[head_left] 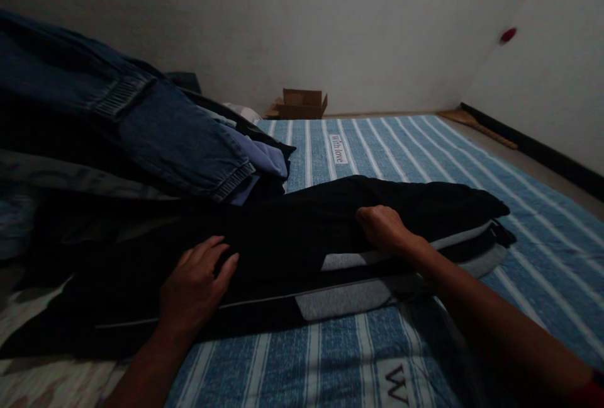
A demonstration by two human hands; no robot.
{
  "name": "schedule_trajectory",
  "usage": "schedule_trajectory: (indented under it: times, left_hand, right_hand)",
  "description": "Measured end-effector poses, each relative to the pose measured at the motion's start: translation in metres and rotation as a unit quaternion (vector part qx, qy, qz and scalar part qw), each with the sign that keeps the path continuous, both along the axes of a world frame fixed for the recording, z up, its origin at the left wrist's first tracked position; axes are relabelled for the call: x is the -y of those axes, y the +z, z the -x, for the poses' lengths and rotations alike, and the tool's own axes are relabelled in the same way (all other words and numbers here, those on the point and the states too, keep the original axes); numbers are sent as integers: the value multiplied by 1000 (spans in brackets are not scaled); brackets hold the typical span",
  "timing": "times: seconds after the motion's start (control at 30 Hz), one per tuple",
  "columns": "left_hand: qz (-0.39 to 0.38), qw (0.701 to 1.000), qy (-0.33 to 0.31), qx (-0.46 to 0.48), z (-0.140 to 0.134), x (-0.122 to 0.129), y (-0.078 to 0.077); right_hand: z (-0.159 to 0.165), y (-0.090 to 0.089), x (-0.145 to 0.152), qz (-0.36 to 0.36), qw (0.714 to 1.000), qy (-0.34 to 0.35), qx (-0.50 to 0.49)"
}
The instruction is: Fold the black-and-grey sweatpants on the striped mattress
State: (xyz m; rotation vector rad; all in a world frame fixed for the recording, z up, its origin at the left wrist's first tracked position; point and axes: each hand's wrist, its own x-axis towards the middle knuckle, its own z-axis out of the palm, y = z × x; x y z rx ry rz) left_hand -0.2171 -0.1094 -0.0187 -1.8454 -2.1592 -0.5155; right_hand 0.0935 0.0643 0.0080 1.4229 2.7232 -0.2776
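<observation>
**Black garment (283, 232) lies lengthwise over striped sheet (472, 165)**

The right hand (383, 226) is on the garment's upper face, its fingers curled under; whether they pinch cloth cannot be told, since the fingertips are hidden. The left hand (193, 285) lies further along the same garment, its fingers loosely spread. Both forearms run off the bottom and right edges, the right one ending at a sliver of red sleeve (589, 393).

Grey panels (349, 299) and a thin pale line mark the garment's near side. Its left part sinks into shadow, so its outline there is hard to follow, and its folds hide its full shape.

Behind the left hand, blue denim (177, 134) with a gathered cuff tops a heap cut off at left; below it, grey cloth (85, 175) bears dim lettering, only partly legible. Lavender cloth (267, 159) shows beside the cuff.

The sheet carries a patch reading "With love" (338, 148); nearer, a large "W" (395, 383) is cut off by the lower edge. Beyond stands an open cardboard box (302, 104).
</observation>
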Motion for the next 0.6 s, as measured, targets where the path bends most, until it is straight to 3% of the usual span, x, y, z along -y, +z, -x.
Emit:
schedule_trajectory:
  times: [0.33, 0.43, 0.6]
  left_hand:
    - [-9, 1000, -5, -17, 1, -1, -2]
    - [0, 1000, -1, -13, 0, -1, 0]
    - [4, 1000, 4, 1, 0, -1, 2]
  right_hand:
    - [-30, -13, -5, 70, 969, -35, -235]
    - [-35, -12, -3, 64, 969, -29, -236]
    - [-22, -5, -3, 30, 987, -6, -158]
